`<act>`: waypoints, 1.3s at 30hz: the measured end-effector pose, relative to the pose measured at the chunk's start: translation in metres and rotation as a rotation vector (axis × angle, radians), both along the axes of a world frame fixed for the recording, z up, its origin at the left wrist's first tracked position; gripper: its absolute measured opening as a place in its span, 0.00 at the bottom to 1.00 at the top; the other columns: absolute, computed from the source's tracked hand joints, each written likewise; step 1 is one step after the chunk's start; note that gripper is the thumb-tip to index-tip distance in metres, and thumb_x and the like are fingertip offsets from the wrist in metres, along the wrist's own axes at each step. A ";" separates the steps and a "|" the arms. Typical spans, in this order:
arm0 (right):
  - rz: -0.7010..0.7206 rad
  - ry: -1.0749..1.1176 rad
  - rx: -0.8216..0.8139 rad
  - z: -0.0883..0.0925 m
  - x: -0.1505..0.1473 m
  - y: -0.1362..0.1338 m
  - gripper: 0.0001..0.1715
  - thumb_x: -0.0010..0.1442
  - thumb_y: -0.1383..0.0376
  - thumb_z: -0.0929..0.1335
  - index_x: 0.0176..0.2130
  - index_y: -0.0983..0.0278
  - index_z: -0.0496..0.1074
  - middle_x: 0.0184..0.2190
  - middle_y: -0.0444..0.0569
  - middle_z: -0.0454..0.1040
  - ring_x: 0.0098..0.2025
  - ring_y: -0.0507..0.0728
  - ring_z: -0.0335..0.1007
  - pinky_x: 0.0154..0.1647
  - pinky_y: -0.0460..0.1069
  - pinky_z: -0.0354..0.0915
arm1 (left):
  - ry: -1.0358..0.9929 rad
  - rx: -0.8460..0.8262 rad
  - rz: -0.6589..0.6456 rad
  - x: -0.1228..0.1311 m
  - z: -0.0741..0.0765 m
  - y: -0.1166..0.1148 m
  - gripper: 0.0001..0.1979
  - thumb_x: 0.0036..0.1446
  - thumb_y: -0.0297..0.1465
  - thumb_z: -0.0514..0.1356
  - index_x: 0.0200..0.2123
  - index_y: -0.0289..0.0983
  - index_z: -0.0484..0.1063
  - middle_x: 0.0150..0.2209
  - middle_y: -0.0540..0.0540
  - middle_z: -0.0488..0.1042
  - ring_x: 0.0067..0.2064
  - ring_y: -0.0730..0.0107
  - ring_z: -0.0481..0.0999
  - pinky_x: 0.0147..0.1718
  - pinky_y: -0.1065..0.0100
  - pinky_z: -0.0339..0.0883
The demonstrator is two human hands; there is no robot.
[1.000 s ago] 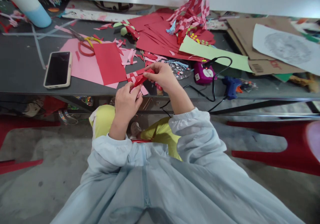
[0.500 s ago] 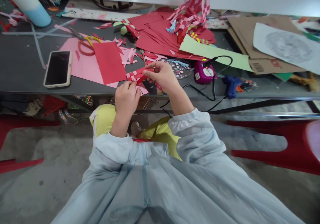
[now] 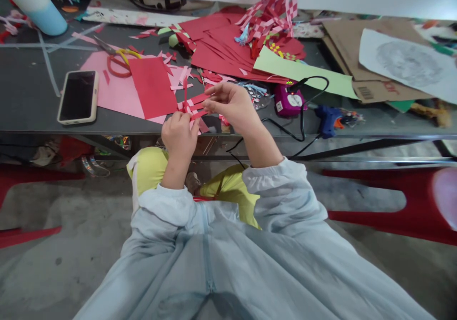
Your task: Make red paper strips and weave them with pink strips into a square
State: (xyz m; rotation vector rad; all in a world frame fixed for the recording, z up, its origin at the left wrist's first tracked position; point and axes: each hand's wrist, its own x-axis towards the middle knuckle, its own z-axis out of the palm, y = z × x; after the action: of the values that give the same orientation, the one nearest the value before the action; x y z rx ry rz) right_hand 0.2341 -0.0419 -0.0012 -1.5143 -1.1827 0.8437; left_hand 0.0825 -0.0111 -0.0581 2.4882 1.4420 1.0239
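At the table's front edge, my left hand [image 3: 180, 132] is closed on the near left part of a red and pink woven paper piece [image 3: 194, 102]. A red strip sticks up from the weave beside its fingertips. My right hand [image 3: 230, 105] pinches the right-hand end of a red paper strip [image 3: 198, 115] between thumb and fingers. Left of the weave lies a red paper sheet [image 3: 153, 86], partly over a pink paper sheet [image 3: 114, 94]. Scissors [image 3: 119, 65] with red and yellow handles rest on the pink sheet. Small paper scraps [image 3: 182, 75] lie just beyond my hands.
A phone [image 3: 77, 97] lies at the left. Red sheets [image 3: 217, 46] and woven strips [image 3: 274, 13] are heaped at the back. A purple power adapter [image 3: 288, 102], black cable, blue glue gun [image 3: 328, 121] and cardboard [image 3: 374, 63] are to the right. Red stools [image 3: 389, 220] flank me.
The red strips at the weave are now spread apart, one standing upright near my left fingertips. My right hand keeps its pinch at the right side. The view has shifted slightly.
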 end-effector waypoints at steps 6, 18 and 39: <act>0.145 -0.305 0.035 -0.004 0.010 -0.014 0.12 0.50 0.65 0.75 0.37 0.63 0.75 0.30 0.45 0.75 0.31 0.53 0.70 0.37 0.51 0.68 | 0.007 -0.015 -0.008 -0.001 0.001 0.001 0.11 0.62 0.41 0.60 0.37 0.40 0.77 0.37 0.43 0.78 0.39 0.58 0.76 0.39 0.59 0.67; 0.302 -0.964 0.153 -0.029 0.007 -0.023 0.08 0.59 0.67 0.68 0.38 0.63 0.78 0.38 0.55 0.74 0.43 0.63 0.68 0.47 0.57 0.63 | 0.009 -0.153 0.004 0.001 0.008 0.001 0.12 0.66 0.35 0.54 0.38 0.38 0.76 0.39 0.41 0.77 0.42 0.59 0.75 0.42 0.60 0.64; -0.018 -0.782 0.227 -0.022 0.022 0.008 0.08 0.60 0.67 0.64 0.36 0.64 0.74 0.33 0.52 0.77 0.36 0.59 0.70 0.40 0.54 0.63 | 0.121 -0.125 -0.070 -0.004 0.015 -0.008 0.14 0.63 0.30 0.54 0.44 0.34 0.79 0.43 0.39 0.76 0.45 0.56 0.75 0.44 0.57 0.66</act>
State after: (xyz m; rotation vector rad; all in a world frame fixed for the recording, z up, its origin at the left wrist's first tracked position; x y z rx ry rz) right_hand 0.2566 -0.0337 -0.0232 -1.7050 -1.7443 0.0616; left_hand 0.0785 -0.0186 -0.0433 2.5293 1.3929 0.7589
